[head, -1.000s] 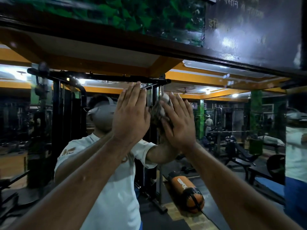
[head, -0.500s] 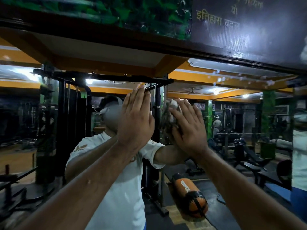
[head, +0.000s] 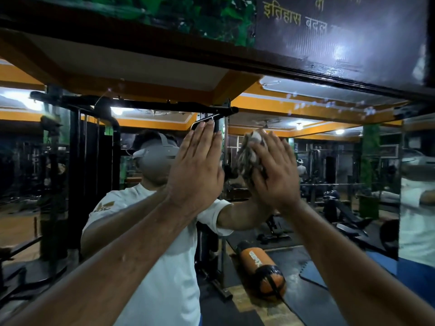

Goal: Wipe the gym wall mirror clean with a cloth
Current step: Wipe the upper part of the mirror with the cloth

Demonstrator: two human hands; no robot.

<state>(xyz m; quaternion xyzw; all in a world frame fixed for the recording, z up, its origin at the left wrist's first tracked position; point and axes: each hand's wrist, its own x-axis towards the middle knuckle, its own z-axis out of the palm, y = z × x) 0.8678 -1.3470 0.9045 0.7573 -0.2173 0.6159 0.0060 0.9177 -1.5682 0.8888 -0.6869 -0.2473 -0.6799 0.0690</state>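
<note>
The wall mirror (head: 329, 142) fills the view and reflects the gym and a person in a white shirt. My right hand (head: 274, 170) presses a crumpled grey-brown cloth (head: 250, 154) flat against the glass at head height, fingers straight and spread. My left hand (head: 196, 165) lies flat on the mirror just left of it, fingers straight and together, holding nothing. Whitish specks (head: 329, 104) dot the glass up and to the right of the cloth.
The mirror's dark top frame (head: 306, 74) runs above my hands, with a dark sign bearing yellow script (head: 296, 17) and green foliage art above. A vertical mirror edge (head: 400, 184) stands at the right. Reflected are a cable machine, benches and an orange punching bag.
Both hands stay pressed on the glass. The view has shifted, so my hands and the cloth sit a little lower and further right against the reflection.
</note>
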